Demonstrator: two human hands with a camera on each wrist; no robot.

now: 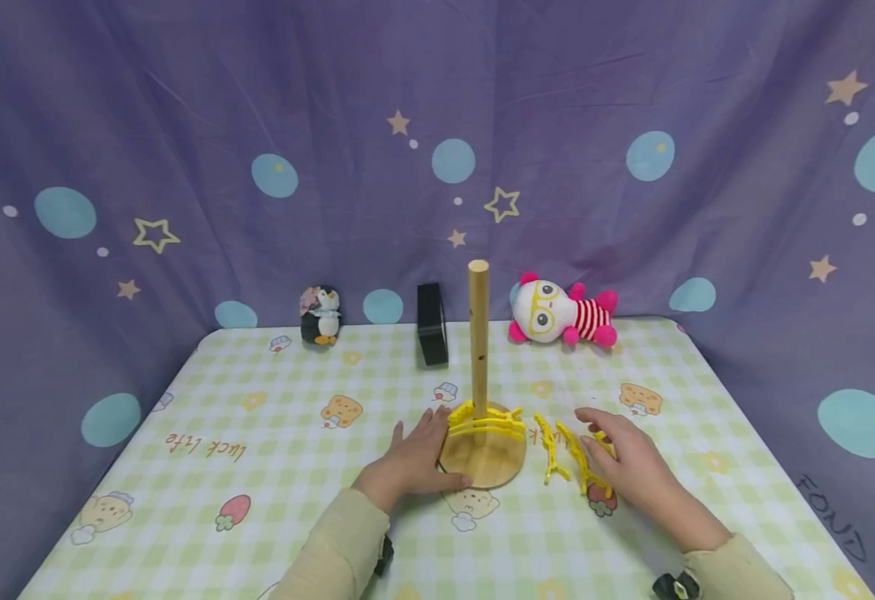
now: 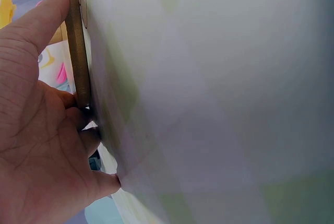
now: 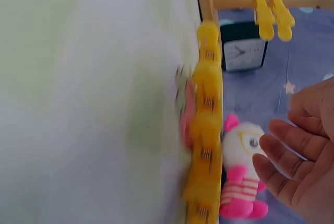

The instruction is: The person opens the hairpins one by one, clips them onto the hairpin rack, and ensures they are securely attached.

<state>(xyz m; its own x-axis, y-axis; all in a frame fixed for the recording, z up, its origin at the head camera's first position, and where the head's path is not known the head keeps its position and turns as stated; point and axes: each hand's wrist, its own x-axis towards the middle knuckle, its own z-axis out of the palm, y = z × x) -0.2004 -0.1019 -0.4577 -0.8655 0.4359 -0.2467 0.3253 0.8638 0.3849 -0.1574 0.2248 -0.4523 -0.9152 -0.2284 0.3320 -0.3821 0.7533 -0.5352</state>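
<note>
Behind everything, a purple curtain (image 1: 557,100) is seen hanging, printed with stars and blue ovals. In front of it, the tabletop (image 1: 205,396) is covered by a green and white checked pattern. On its middle, a wooden stand (image 1: 479,358) is placed upright, with a pole and a round base (image 1: 486,467). At the back right, a panda toy (image 1: 563,315) in striped clothes is laid on its side.

The edge of the base is held by the left grip (image 1: 418,458), clamped between thumb and fingers. The right grip (image 1: 632,462) is kept with the fingers apart from the thumb and loosely bent, and nothing is held in it.

A black clock (image 1: 432,325) is stood behind the stand, and a penguin toy (image 1: 321,317) farther to the left. Some yellow pieces (image 1: 517,432) are placed low at the pole; whether it is encircled cannot be told. Other loose yellow strips (image 1: 579,454) are laid between the base and the right grip.
</note>
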